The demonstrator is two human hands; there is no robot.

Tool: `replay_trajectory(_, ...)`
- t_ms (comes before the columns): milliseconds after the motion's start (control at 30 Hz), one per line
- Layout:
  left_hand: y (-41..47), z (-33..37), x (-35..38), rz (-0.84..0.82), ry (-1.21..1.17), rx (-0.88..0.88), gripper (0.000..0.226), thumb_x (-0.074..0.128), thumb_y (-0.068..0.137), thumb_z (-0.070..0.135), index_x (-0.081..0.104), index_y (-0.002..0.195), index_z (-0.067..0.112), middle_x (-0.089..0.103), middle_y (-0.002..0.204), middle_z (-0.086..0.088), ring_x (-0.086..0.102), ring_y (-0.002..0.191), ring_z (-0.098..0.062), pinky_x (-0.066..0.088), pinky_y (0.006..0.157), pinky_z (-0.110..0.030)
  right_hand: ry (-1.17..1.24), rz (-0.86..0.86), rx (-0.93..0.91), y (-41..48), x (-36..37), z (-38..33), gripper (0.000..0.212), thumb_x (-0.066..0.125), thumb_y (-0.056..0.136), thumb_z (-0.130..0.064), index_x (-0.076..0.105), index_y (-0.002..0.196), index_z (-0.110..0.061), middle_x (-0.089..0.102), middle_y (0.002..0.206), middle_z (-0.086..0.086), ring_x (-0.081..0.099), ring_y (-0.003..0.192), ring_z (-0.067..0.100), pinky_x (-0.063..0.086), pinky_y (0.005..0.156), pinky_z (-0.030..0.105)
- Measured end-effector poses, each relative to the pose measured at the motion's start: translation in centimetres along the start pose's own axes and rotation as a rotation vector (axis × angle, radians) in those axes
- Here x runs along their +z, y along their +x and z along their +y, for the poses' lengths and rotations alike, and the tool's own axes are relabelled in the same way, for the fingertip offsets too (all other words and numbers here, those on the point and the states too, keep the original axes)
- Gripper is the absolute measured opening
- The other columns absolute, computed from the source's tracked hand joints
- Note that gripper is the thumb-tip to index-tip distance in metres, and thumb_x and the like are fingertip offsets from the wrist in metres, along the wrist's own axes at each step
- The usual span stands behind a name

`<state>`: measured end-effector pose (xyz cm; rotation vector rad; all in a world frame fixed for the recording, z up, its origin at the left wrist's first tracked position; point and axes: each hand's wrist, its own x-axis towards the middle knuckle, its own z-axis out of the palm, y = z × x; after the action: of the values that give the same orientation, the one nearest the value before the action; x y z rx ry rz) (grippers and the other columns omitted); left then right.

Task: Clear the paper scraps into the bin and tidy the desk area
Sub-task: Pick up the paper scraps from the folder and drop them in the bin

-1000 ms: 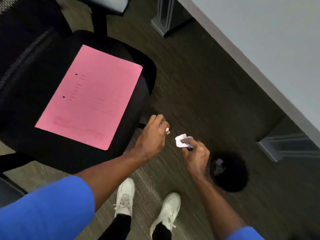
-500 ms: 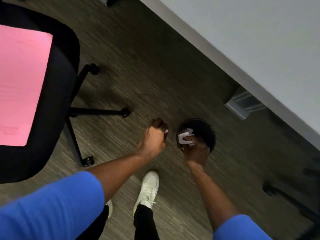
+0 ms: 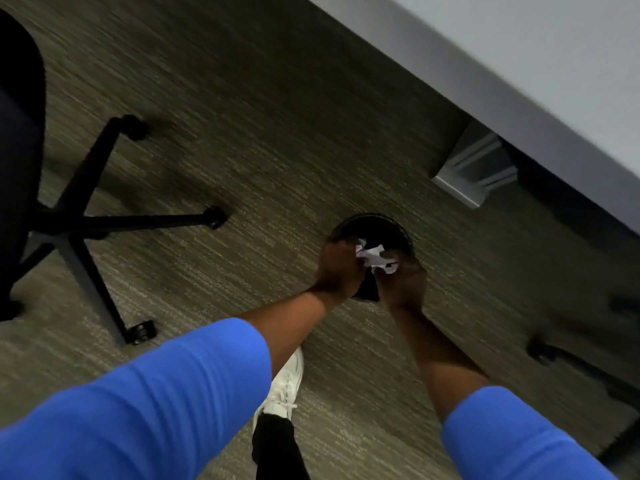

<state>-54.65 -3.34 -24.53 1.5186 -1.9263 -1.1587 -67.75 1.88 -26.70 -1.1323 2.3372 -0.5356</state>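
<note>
Both hands over the round black bin [image 3: 375, 221] on the carpet: left hand [image 3: 339, 268] and right hand [image 3: 403, 280] curled, fingertips pinching white paper scraps [image 3: 375, 259] (edges blurred) above its mouth.

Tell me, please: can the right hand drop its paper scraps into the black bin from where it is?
Probably yes. The right hand holds the paper scraps directly over the open mouth of the bin, and nothing covers it. The left hand is beside it, not beneath.

Crumpled white paper scraps [image 3: 375, 259], ribbed matt carpet floor [image 3: 277, 133], smooth matt grey desk [image 3: 519, 46], black plastic-looking bin [image 3: 374, 221], blue cloth sleeve [image 3: 156, 410]
</note>
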Motion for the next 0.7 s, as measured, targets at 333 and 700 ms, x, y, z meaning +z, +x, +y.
replay_trajectory(333,0.7,-3.3,3.0,-0.376,0.083,-0.061,0.074,0.071,0.092,0.009,0.038,0.158,0.006,0.035,0.164,-0.019,0.027,0.157,-0.033,0.029,0.124,-0.041,-0.007,-0.02,0.013,0.4,0.2,1.4,0.03,0.069,0.088,-0.008,0.075,0.118,-0.009,0.076,0.114,0.019,0.072,0.104,0.042,0.06,0.087,0.049)
replay_trajectory(700,-0.4,-4.6,-0.5,-0.422,0.204,-0.094,0.055,0.076,0.09,0.029,0.061,0.14,0.014,0.059,0.145,-0.012,0.052,0.132,-0.035,0.048,0.108,-0.043,-0.117,-0.067,0.004,-1.3,0.6,-0.9,0.04,0.068,0.09,-0.014,0.067,0.13,-0.013,0.063,0.134,0.017,0.065,0.115,0.04,0.056,0.086,0.043)
